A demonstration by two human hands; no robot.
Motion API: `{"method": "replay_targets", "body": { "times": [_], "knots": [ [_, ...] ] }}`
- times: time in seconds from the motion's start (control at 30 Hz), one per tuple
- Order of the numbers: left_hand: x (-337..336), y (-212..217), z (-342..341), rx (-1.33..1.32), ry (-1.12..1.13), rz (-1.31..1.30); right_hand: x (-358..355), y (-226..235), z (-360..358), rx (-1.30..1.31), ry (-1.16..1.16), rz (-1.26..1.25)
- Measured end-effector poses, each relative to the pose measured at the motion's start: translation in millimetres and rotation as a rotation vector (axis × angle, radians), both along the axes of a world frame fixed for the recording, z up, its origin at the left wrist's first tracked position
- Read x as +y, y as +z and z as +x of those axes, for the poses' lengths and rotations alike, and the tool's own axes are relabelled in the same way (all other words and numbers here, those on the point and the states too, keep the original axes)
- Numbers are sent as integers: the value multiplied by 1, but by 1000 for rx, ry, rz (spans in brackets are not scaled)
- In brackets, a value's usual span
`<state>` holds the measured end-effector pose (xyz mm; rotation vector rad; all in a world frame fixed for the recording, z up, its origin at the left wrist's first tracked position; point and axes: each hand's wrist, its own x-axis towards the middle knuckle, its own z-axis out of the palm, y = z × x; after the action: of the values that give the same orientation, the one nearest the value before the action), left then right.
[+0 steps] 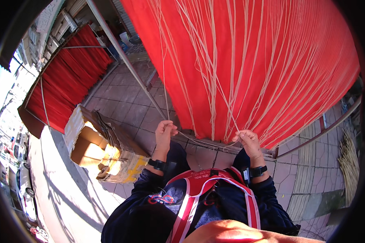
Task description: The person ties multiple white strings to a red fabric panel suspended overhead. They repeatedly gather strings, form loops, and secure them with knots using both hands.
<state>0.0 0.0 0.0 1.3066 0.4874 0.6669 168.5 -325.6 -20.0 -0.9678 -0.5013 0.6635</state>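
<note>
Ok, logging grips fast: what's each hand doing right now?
Left hand: closed on a pale string.
Right hand: fingers pinching pale strings by the red curtain.

Both arms reach forward, elbows bent, dark sleeves and black wristbands showing. Left hand (165, 130) is raised, fingers curled in a pinch; right hand (247, 139) sits level, fingertips pinched together.

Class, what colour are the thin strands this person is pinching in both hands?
Pale cream strands, against hanging red sticks; head view shows them best.
</note>
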Motion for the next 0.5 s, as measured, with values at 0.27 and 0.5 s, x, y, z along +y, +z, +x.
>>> {"method": "replay_targets", "body": {
  "times": [0.27,0.5],
  "knots": [
    [-42,7,6,139,-356,242,13,9,-20,-109,43,-159],
    [-86,17,25,144,-518,268,52,11,-25,-322,11,-237]
  ]
}}
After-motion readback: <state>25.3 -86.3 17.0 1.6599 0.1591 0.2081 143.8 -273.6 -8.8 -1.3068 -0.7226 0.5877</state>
